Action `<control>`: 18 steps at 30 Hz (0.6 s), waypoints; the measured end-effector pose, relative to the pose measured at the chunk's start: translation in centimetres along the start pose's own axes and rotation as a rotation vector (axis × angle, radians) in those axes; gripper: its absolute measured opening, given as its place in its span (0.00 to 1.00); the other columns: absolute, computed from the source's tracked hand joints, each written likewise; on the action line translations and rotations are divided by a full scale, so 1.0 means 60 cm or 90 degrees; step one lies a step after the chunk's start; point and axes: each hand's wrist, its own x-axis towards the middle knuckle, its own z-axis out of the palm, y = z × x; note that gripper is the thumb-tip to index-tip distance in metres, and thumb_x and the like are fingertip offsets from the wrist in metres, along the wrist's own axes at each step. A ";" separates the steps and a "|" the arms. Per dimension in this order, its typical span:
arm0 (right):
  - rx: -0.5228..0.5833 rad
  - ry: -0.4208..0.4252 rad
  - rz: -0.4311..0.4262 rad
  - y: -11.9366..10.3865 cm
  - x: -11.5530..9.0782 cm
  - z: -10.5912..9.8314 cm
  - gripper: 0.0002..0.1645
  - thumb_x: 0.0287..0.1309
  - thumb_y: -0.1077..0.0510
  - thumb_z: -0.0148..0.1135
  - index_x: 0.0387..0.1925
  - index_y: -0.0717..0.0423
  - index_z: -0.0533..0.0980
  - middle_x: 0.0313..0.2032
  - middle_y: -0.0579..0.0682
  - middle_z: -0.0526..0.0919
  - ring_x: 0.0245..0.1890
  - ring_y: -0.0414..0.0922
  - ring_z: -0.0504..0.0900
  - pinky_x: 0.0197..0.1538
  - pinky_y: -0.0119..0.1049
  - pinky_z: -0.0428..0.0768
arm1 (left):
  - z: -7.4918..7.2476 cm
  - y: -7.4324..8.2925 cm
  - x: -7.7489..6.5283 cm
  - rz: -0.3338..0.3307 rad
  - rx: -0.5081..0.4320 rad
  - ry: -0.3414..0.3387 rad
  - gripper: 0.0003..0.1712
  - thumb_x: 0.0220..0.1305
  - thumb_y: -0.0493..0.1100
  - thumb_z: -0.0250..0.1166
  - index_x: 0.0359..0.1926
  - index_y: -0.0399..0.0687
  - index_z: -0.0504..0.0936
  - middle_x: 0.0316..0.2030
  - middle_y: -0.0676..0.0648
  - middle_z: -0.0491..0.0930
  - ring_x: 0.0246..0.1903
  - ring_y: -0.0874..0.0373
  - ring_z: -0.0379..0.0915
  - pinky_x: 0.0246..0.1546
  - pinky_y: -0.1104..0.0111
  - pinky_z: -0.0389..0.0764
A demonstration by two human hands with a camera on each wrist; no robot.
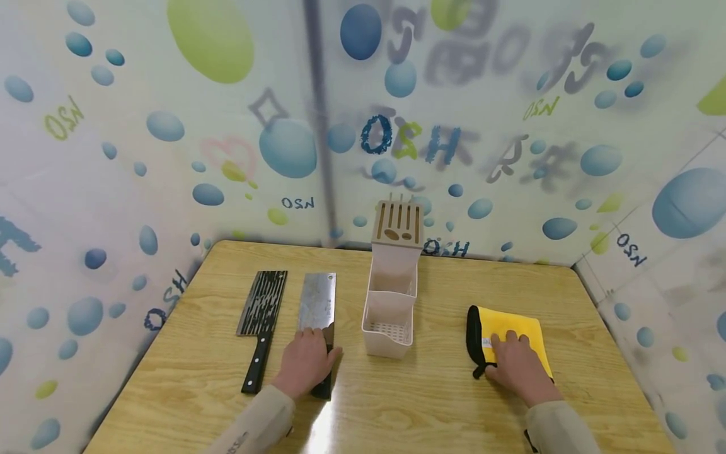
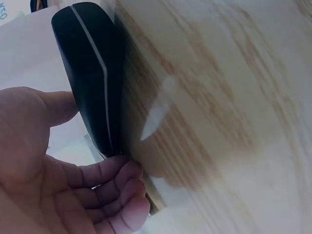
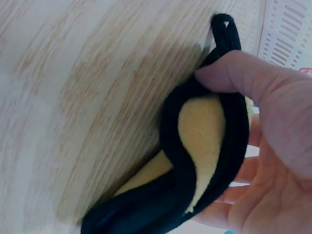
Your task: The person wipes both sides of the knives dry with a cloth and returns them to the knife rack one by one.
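Observation:
In the head view, my left hand (image 1: 306, 362) lies over a cleaver (image 1: 317, 299) with a plain steel blade, where blade meets handle. Close up in the left wrist view, the thumb is against the black handle (image 2: 92, 73) and the curled fingers (image 2: 124, 195) are at its blade end, low to the tabletop. My right hand (image 1: 522, 372) grips the near part of a folded yellow cloth (image 1: 513, 323) with black edging. The right wrist view has its thumb (image 3: 226, 73) on the black edge by a small loop, fingers on the cloth's other side.
A second cleaver (image 1: 263, 302), with a black streaked blade and riveted handle, lies left of the first. Between the hands stands a pale knife holder (image 1: 391, 321) with a slotted beige top. Walls printed with bubbles (image 1: 289, 148) enclose the wooden table (image 1: 431, 403) at back and sides.

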 end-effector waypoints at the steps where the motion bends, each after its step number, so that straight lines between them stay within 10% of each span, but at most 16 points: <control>1: -0.002 0.000 -0.001 0.000 0.000 0.000 0.27 0.50 0.56 0.73 0.47 0.69 0.75 0.36 0.65 0.73 0.34 0.61 0.72 0.35 0.55 0.79 | 0.000 0.001 0.000 0.000 0.001 0.000 0.30 0.62 0.57 0.72 0.30 0.31 0.77 0.27 0.38 0.76 0.29 0.43 0.78 0.24 0.55 0.82; 18: -0.010 0.073 -0.005 0.005 -0.004 0.011 0.12 0.55 0.61 0.71 0.30 0.64 0.76 0.27 0.57 0.75 0.25 0.52 0.72 0.30 0.48 0.77 | 0.011 0.005 0.003 -0.031 -0.018 0.019 0.22 0.57 0.48 0.74 0.27 0.31 0.76 0.23 0.38 0.75 0.25 0.44 0.76 0.23 0.54 0.81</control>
